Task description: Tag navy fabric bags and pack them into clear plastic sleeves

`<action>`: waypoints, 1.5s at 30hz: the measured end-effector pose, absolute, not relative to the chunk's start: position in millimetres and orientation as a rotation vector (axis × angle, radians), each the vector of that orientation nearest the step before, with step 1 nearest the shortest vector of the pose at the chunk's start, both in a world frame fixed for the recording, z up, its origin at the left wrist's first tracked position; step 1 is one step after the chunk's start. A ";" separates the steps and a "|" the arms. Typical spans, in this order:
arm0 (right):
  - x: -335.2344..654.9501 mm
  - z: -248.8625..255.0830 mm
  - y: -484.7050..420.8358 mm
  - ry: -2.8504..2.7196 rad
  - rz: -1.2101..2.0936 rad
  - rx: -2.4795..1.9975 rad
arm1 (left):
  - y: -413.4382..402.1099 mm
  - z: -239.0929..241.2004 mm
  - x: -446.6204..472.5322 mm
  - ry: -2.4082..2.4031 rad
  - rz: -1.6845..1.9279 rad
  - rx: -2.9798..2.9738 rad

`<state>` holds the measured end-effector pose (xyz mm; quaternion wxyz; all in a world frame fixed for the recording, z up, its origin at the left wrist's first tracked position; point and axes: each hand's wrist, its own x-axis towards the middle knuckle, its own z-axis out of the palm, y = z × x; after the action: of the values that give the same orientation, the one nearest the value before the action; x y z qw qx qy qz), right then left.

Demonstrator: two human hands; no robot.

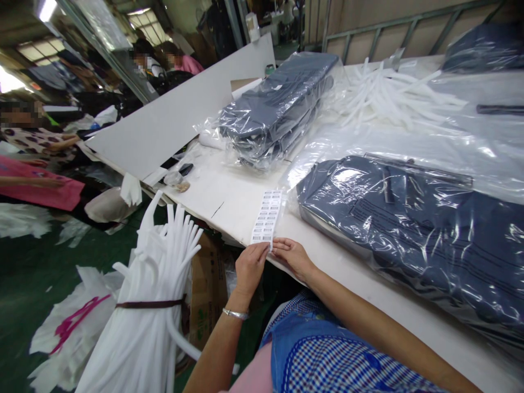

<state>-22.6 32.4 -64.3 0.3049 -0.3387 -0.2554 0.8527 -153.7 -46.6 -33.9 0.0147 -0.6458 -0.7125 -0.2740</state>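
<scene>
A strip of white barcode stickers [267,216] lies on the white table [229,199] near its front edge. My left hand [249,266] pinches the strip's near end, fingers closed on it. Beside it, my right hand [291,255] picks with its fingertips at the same end of the strip. A dark blue garment in a clear plastic bag [413,229] lies just right of the strip.
A stack of bagged dark garments [278,109] sits further back, with loose white foam strips [388,95] beyond. A tied bundle of white foam strips [151,295] leans by a cardboard box [207,289] below the table. Other people sit at the far left.
</scene>
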 end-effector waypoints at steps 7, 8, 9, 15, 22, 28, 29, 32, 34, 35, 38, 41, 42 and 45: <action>-25.1 -67.5 32.1 -0.711 2.230 -0.904 | -46.6 -34.4 -153.6 -2.198 -0.834 -2.024; -25.4 -67.8 32.1 -0.715 2.229 -0.905 | -46.6 -34.6 -153.7 -2.198 -0.837 -2.023; -25.6 -67.9 32.0 -0.716 2.229 -0.905 | -46.8 -34.8 -153.8 -2.200 -0.840 -2.021; -26.3 -69.8 30.4 -0.685 2.218 -0.910 | -48.4 -36.8 -153.5 -2.232 -0.878 -2.020; -23.3 -68.5 28.5 -0.680 2.233 -0.888 | -49.1 -36.7 -150.5 -2.263 -0.886 -2.014; -25.2 -65.9 27.4 -0.677 2.231 -0.887 | -48.0 -38.2 -147.7 -2.295 -0.945 -1.974; -26.6 -66.2 27.7 -0.669 2.227 -0.908 | -47.8 -38.8 -147.7 -2.306 -0.972 -1.975; -30.6 -67.2 29.4 -0.651 2.220 -0.973 | -47.7 -40.2 -150.6 -2.348 -1.095 -1.962; -31.5 -67.0 30.9 -0.651 2.220 -1.000 | -48.1 -40.1 -155.8 -2.393 -1.209 -1.819; -31.1 -66.5 31.9 -0.654 2.221 -1.010 | -48.3 -39.7 -159.4 -2.430 -1.293 -1.700; -27.1 -64.3 36.4 -0.674 2.213 -1.025 | -48.1 -38.3 -171.9 -2.689 -1.770 -1.286; -21.8 -62.8 43.3 -0.705 2.188 -1.030 | -46.8 -38.0 -180.1 -2.920 -2.190 -1.085; -20.3 -62.7 45.6 -0.718 2.178 -1.033 | -46.3 -38.3 -180.8 -2.951 -2.245 -1.096; -16.5 -63.9 50.2 -0.777 2.150 -1.055 | -44.8 -40.4 -177.5 -2.967 -2.344 -1.146</action>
<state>-16.5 50.2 -63.9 0.3068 -0.3987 -0.2935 0.8129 -177.5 -44.8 -40.4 -0.3938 -0.2666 -0.6903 -0.5453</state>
